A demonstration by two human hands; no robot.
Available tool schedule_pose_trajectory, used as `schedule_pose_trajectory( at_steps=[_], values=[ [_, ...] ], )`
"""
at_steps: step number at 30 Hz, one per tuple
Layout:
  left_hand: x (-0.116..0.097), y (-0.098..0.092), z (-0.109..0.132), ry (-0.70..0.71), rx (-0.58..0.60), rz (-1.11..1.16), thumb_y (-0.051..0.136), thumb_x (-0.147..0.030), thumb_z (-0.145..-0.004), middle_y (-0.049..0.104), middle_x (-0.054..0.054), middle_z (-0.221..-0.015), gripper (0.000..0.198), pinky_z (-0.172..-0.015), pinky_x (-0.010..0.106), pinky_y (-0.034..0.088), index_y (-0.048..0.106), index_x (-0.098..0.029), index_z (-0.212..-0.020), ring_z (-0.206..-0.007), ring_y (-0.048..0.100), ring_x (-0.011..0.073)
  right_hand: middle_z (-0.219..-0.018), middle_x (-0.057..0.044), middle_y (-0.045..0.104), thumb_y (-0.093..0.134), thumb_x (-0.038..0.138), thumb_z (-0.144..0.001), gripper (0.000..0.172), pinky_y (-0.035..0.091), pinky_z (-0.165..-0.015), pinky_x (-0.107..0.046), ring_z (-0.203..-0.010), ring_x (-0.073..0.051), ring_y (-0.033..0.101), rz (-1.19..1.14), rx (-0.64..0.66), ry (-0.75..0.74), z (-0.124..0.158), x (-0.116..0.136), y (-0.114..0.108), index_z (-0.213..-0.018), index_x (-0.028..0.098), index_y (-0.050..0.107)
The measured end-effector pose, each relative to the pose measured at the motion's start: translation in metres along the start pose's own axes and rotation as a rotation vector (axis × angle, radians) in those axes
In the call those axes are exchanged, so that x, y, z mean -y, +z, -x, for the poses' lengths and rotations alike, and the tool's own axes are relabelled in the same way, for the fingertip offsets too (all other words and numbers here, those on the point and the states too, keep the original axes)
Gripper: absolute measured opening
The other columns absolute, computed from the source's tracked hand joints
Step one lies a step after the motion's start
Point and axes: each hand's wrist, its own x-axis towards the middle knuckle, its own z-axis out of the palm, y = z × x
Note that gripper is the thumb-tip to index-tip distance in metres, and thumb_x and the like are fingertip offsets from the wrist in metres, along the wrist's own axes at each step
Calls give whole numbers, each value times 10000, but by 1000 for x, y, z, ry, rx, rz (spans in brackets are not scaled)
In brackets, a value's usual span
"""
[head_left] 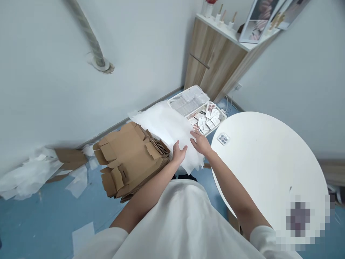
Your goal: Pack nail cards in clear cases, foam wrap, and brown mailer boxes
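A stack of thin white foam sheets (167, 120) lies in front of me, between a pile of flattened cardboard boxes (132, 147) and the round table. Over the near part of the sheets is my left hand (179, 154), thumb and fingers apart. My right hand (201, 142) is over their right edge, fingers stretched forward and holding nothing visible. Whether either hand touches the sheets I cannot tell. Beyond them stand a white basket (172, 102) of clear plastic packs and a second basket (222, 117) of small printed cards.
At the right is a white round table (258, 151) with a small clear pack (223, 139) on it. A wooden cabinet (215, 57) fills the corner. Loose white wrapping (29, 176) and cardboard lie on the blue floor at the left. A pipe (90, 36) meets the wall.
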Motion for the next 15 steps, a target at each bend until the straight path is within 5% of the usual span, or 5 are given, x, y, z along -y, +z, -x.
schedule_pose_trajectory(
  at_steps=[5,12,15],
  values=[
    [-1,13,17,15,98,-83,584,-383,-723,221,110,-1412,664,-1051,316,189,298,-200,-1294,-1305,207,230,-1222,-77,507,403,238,-798,415,445,-830,-375,-887,-191,570,-132,-166,218,60,-13,-18,-1201,204,491],
    [1,43,36,-66,335,-178,606,-385,-695,178,148,-1430,727,-1030,361,224,280,-180,-1311,-1304,210,263,-856,-42,652,410,219,-717,506,453,-518,-268,-530,-107,514,-478,-332,620,140,-44,-36,-1218,188,474],
    [8,68,43,-60,428,-212,634,-366,-669,291,143,-1390,683,-976,364,312,348,-206,-1269,-1249,337,262,-1060,-65,615,428,196,-670,538,457,-520,-257,-558,-95,532,-585,-478,717,174,-58,-39,-1205,205,485]
  ],
)
